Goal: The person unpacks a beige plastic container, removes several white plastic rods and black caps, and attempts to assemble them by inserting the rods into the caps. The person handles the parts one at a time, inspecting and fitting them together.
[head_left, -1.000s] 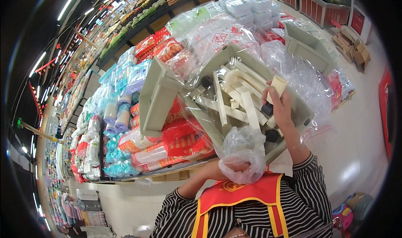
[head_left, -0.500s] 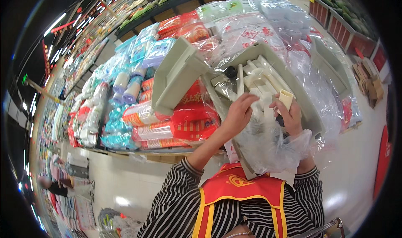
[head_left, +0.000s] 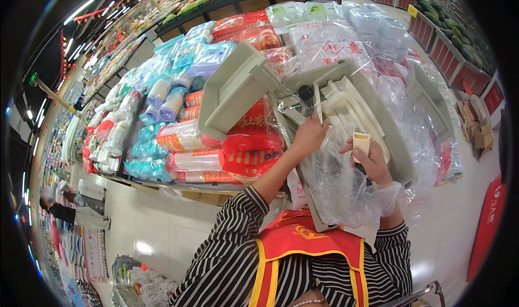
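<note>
My right hand (head_left: 376, 164) is wrapped round a short cream rectangular tube (head_left: 361, 141), its hollow end facing up. A crumpled clear plastic bag (head_left: 354, 201) hangs about my right wrist and covers the near part of a grey-green plastic bin (head_left: 397, 147). My left hand (head_left: 309, 138) reaches into the bin, its fingers closed at the near end of a slim pale bar (head_left: 318, 104). Beside that bar lie a round black piece (head_left: 306, 93) and several long off-white plastic parts (head_left: 359, 109). The bag partly hides what lies under my hands.
An empty grey-green bin (head_left: 238, 88) leans on the goods at the left, and another (head_left: 430, 99) lies at the right. Packs of plastic cups (head_left: 197, 158) and wrapped bags (head_left: 330, 45) crowd the display. Flattened cardboard (head_left: 476, 123) stands on the floor at the far right.
My left hand has moved farther into the bin, and its fingers have closed at the pale bar. The tube in my right hand has moved slightly nearer and tilted.
</note>
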A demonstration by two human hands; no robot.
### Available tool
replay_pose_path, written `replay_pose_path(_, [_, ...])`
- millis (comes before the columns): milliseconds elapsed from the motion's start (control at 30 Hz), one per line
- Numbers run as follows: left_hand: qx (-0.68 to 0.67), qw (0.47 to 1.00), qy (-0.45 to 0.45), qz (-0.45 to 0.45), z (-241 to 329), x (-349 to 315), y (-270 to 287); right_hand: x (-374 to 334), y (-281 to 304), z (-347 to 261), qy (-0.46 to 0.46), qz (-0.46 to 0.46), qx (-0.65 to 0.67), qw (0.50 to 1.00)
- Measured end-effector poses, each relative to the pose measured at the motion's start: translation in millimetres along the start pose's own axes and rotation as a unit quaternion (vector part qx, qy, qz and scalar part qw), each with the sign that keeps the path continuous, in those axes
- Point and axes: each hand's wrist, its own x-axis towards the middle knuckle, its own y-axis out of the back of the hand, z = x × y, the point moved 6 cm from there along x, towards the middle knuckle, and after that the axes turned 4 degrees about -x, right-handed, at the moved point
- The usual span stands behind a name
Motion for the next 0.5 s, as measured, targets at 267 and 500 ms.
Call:
replay_pose_path(267, [-0.038, 0.998, 0.035, -0.040, -9, 3, -1, -10, -31, 0, -0.119, -0.250, -0.044, 0.960])
replay_pose_path(500, [-0.492, 0.850, 0.105, -0.157, 2, -5, 0, -11, -33, 3, -0.112, -0.280, -0.133, 0.944])
